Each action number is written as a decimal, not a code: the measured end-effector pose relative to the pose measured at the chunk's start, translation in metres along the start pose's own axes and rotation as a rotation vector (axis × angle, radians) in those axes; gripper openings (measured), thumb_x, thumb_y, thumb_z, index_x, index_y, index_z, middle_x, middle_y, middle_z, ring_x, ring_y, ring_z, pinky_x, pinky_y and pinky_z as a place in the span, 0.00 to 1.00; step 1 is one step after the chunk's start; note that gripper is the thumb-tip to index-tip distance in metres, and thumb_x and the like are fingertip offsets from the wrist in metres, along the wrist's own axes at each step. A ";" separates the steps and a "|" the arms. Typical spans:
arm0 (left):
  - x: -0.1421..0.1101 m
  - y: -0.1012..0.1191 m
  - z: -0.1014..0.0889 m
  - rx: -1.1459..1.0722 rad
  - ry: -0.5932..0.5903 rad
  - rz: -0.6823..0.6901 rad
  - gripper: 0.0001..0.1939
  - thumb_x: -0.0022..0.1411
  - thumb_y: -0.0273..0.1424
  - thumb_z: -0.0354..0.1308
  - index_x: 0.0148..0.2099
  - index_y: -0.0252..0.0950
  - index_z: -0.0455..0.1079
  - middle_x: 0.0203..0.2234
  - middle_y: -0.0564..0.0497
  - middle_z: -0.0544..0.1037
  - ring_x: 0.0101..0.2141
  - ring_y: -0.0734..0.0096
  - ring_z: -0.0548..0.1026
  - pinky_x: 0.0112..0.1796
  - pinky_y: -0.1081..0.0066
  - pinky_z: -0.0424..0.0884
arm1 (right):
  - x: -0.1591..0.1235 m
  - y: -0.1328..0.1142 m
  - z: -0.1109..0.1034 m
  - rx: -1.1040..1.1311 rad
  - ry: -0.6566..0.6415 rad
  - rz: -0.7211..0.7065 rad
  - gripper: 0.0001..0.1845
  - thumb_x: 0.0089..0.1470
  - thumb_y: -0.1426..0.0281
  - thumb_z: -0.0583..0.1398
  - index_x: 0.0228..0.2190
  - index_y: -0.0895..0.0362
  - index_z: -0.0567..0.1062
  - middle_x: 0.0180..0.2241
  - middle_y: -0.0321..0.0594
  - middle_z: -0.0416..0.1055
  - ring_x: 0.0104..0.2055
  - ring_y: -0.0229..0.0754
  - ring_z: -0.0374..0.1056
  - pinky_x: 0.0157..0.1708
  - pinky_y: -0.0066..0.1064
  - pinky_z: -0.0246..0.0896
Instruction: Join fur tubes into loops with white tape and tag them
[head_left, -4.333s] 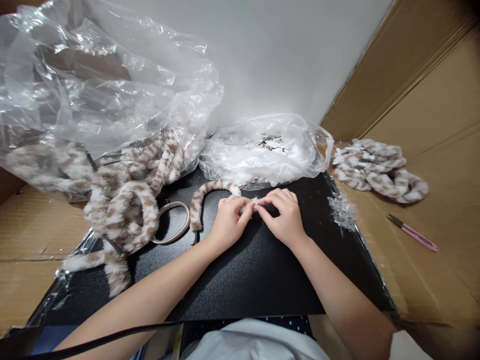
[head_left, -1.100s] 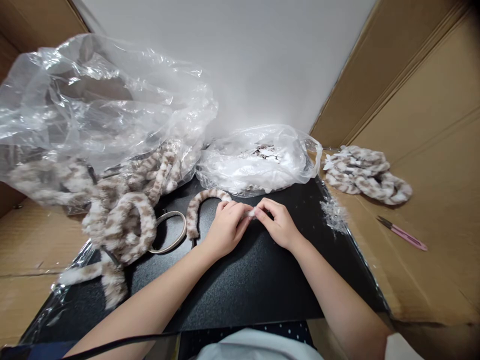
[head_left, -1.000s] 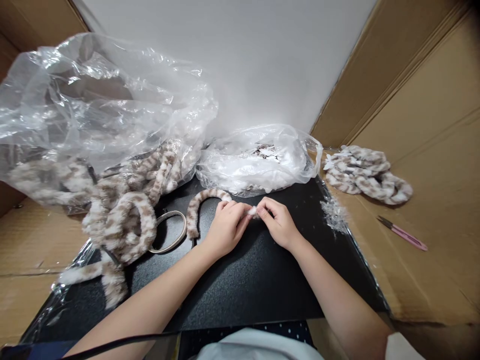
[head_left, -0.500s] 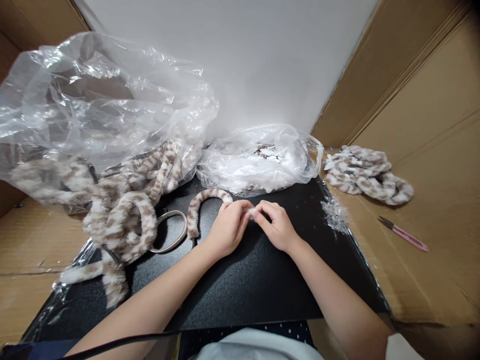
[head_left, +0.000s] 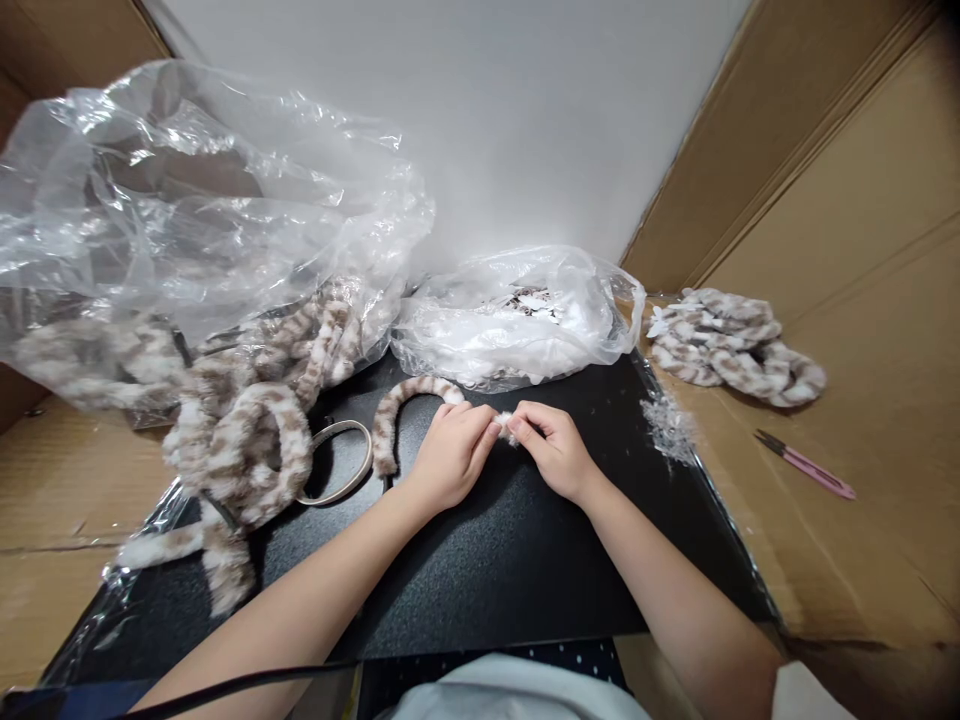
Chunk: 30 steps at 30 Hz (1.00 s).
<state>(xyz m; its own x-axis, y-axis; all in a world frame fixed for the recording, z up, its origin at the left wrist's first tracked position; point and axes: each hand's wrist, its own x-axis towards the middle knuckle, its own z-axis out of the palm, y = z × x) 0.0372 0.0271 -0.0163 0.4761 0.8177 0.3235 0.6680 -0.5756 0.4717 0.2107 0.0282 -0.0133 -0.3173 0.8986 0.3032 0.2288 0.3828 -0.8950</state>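
My left hand [head_left: 455, 453] and my right hand [head_left: 553, 450] meet above the black tabletop [head_left: 480, 560]. Between their pinched fingertips shows a small white furry piece [head_left: 505, 430], mostly covered by the fingers. Behind my left hand curves a brown-and-white furry headband [head_left: 401, 405]. Its right end passes out of sight at the knuckles, so I cannot tell whether the piece in my fingers belongs to it. To its left, a roll of tape [head_left: 352, 490] leans against a heap of furry strips [head_left: 262, 450].
A large clear plastic bag [head_left: 300, 200] covers part of the heap. At the back, another bag [head_left: 517, 340] contains white and brown bits. On the cardboard at right lie furry bands [head_left: 739, 345] and pink-handled snips [head_left: 806, 465]. Crumpled clear scraps [head_left: 669, 428] lie along the table's right edge.
My fingertips have shifted on the furry piece and drawn slightly apart, so more of its white fluff shows. Both hands keep their pinch.
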 end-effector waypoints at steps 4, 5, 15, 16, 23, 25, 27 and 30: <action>0.002 -0.002 -0.002 0.020 0.013 -0.034 0.19 0.71 0.35 0.38 0.29 0.38 0.61 0.23 0.52 0.69 0.30 0.65 0.66 0.35 0.64 0.59 | 0.001 0.006 0.001 0.188 0.022 0.112 0.22 0.59 0.55 0.55 0.20 0.55 0.62 0.21 0.32 0.56 0.25 0.36 0.54 0.27 0.29 0.50; 0.002 -0.002 -0.002 0.023 0.026 -0.055 0.19 0.71 0.35 0.38 0.29 0.38 0.60 0.23 0.52 0.68 0.29 0.65 0.66 0.35 0.64 0.58 | 0.002 0.007 0.002 0.218 0.026 0.125 0.22 0.58 0.55 0.55 0.20 0.55 0.62 0.21 0.32 0.56 0.25 0.36 0.53 0.27 0.29 0.50; 0.001 0.004 -0.005 0.009 0.059 -0.044 0.09 0.69 0.35 0.46 0.41 0.38 0.64 0.36 0.49 0.74 0.41 0.62 0.67 0.47 0.59 0.56 | 0.001 0.001 0.001 0.111 0.078 0.052 0.21 0.60 0.56 0.54 0.20 0.55 0.62 0.21 0.32 0.57 0.25 0.36 0.54 0.28 0.30 0.51; 0.001 0.005 -0.004 0.014 0.045 -0.011 0.08 0.69 0.34 0.46 0.40 0.38 0.64 0.35 0.49 0.74 0.40 0.63 0.67 0.47 0.58 0.56 | 0.000 0.001 0.000 0.107 0.082 0.042 0.22 0.60 0.56 0.53 0.20 0.55 0.62 0.21 0.32 0.57 0.25 0.36 0.54 0.28 0.30 0.51; 0.000 0.002 0.002 -0.012 0.093 -0.100 0.13 0.69 0.31 0.41 0.29 0.38 0.55 0.26 0.52 0.67 0.32 0.66 0.65 0.41 0.62 0.59 | 0.002 0.013 -0.007 -0.035 0.411 0.212 0.22 0.58 0.54 0.55 0.21 0.55 0.68 0.15 0.31 0.55 0.19 0.35 0.53 0.22 0.29 0.47; 0.000 0.002 0.002 -0.019 0.106 -0.131 0.14 0.69 0.32 0.41 0.29 0.38 0.54 0.25 0.53 0.66 0.32 0.66 0.64 0.41 0.62 0.60 | 0.004 0.015 -0.015 -0.146 0.510 0.261 0.20 0.57 0.55 0.56 0.23 0.56 0.72 0.14 0.31 0.58 0.18 0.36 0.55 0.22 0.29 0.47; 0.000 0.002 0.002 -0.023 0.104 -0.140 0.14 0.69 0.32 0.41 0.29 0.38 0.53 0.25 0.53 0.66 0.31 0.66 0.65 0.41 0.62 0.60 | 0.007 0.015 -0.027 -0.240 0.539 0.290 0.20 0.55 0.56 0.57 0.22 0.57 0.74 0.14 0.33 0.61 0.18 0.37 0.57 0.22 0.30 0.48; 0.000 0.002 0.002 -0.027 0.104 -0.143 0.15 0.70 0.34 0.41 0.28 0.39 0.53 0.25 0.53 0.66 0.31 0.66 0.65 0.40 0.62 0.60 | 0.010 0.014 -0.049 -0.220 0.430 0.359 0.18 0.50 0.56 0.60 0.21 0.58 0.76 0.13 0.34 0.63 0.17 0.38 0.61 0.22 0.30 0.52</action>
<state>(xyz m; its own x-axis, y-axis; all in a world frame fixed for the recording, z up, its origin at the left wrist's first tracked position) 0.0394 0.0261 -0.0174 0.3146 0.8887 0.3336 0.7085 -0.4537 0.5405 0.2558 0.0532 -0.0064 0.2052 0.9685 0.1412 0.4527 0.0340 -0.8910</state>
